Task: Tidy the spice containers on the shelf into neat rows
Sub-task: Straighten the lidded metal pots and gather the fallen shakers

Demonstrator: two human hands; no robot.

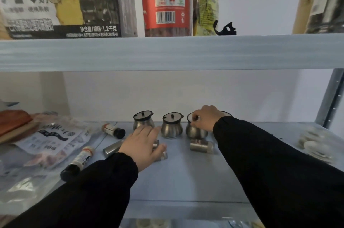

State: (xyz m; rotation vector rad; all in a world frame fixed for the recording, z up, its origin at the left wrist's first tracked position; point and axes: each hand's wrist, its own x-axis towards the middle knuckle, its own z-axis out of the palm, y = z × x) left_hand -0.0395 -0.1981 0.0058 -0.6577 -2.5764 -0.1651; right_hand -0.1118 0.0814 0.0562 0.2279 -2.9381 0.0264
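Observation:
Three round steel spice pots stand in a row at the back of the shelf (186,181): left pot (143,120), middle pot (171,125) and right pot (194,131). My right hand (205,118) grips the lid of the right pot. My left hand (144,145) lies over a small steel shaker (161,154) lying on its side, fingers curled on it. Another steel shaker (201,146) lies toppled in front of the right pot. A steel cylinder (112,148) and two black-capped spice bottles, one far (113,130) and one near (78,162), lie on their sides at left.
Food packets (44,140) crowd the shelf's left side and a clear bag (314,144) sits at the right. A metal upright (333,97) stands at the right. The upper shelf (171,52) carries a carton, a red bottle and bags.

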